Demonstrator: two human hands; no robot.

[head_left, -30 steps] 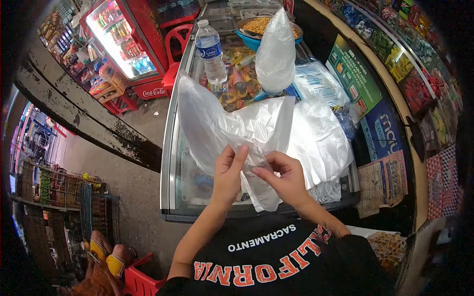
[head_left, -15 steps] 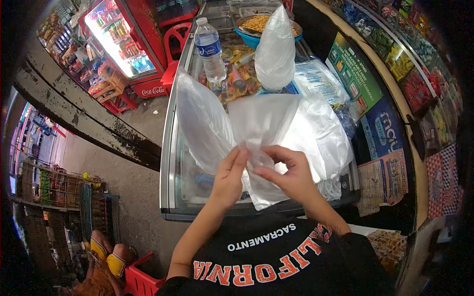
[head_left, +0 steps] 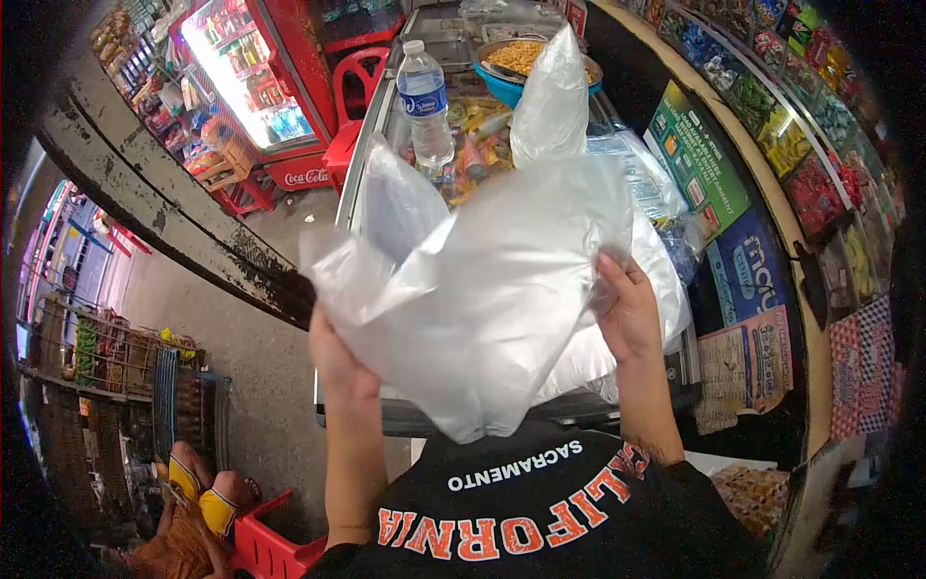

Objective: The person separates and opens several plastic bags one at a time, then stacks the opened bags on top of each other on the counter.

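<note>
A thin, translucent plastic bag (head_left: 482, 299) is spread wide between my hands above the glass-topped counter. My left hand (head_left: 345, 365) grips its left side, with the fingers mostly hidden behind the plastic. At the right edge, my right hand (head_left: 629, 307) pinches the film between thumb and fingers. Behind it on the left stands another clear bag (head_left: 394, 207), partly covered. More flat white plastic bags (head_left: 673, 307) lie beside my right hand. Farther back rises a pointed, wrinkled plastic bundle (head_left: 552, 106).
A water bottle (head_left: 424, 111) stands near the counter's left rim (head_left: 363, 169). A blue basin (head_left: 502, 89) of orange-brown food sits at the back. Hanging snack packs (head_left: 815, 198) line the right. A red chair (head_left: 355, 101) and lit drinks fridge (head_left: 256, 87) are left; a seated person (head_left: 207, 497) is lower left.
My hands have moved apart, from pinching together at the bag's edge to holding it stretched wide. The bag has opened out and now covers more of the counter. The view has shifted slightly.
</note>
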